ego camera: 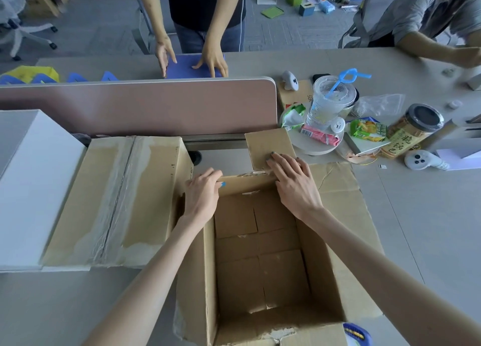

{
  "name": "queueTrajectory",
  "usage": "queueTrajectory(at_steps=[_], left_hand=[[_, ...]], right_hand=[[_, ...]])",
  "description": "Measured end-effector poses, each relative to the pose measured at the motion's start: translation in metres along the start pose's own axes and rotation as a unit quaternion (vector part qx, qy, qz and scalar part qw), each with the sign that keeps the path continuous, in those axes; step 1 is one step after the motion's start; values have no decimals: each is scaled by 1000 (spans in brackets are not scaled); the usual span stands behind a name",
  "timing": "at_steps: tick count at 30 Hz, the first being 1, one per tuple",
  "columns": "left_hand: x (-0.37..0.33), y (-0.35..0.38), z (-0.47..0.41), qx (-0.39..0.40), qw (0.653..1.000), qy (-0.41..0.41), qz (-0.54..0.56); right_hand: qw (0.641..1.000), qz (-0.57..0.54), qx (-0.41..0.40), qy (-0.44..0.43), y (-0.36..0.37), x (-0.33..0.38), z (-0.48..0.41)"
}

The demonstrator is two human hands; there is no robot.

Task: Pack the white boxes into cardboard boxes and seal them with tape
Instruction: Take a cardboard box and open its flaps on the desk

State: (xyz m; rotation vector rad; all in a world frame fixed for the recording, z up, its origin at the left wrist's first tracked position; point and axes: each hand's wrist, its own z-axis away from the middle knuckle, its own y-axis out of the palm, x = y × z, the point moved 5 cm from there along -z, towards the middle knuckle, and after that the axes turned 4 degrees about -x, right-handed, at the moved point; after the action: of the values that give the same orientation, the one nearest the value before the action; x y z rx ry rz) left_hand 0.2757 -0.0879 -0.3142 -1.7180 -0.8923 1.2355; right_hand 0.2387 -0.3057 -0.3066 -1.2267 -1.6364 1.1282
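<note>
- Grey counter [416, 215] runs the width of the view, with a pink divider [143, 106] across its far side and snack clutter [364, 132] off to your right.
- At your far left lies a large white box [31, 184], unpacked and out on the counter.
- Partly resting on it is a taped cardboard box [117, 202], its top seam covered in clear tape, so that one looks finished.
- Directly in front of you stands the open cardboard box [195, 280]. Nothing white shows inside, only its cardboard bottom flaps.
- Its right flap [346, 189] lies spread flat on the counter, and the far flap [268, 142] is pushed outward.
- Your right hand [294, 186] lies flat on that far flap with its fingers [279, 163] straight, pressing it down and gripping nothing.
- Your left hand [203, 197] has its fingers curled round the far left corner of the open box's rim, steadying it.
- What looks like a blue tape dispenser [358, 334] shows at the near right corner, untouched.
- Judged from this, one carton is done. For this one, loading a white box, closing the flaps and taping all remain.
</note>
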Motion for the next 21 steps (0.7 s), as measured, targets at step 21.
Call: queueTrajectory(at_steps=[21], left_hand=[[-1,-3,-25,8,1000,15,-24]], right_hand=[[996,25,84,-1,9,8,-40]])
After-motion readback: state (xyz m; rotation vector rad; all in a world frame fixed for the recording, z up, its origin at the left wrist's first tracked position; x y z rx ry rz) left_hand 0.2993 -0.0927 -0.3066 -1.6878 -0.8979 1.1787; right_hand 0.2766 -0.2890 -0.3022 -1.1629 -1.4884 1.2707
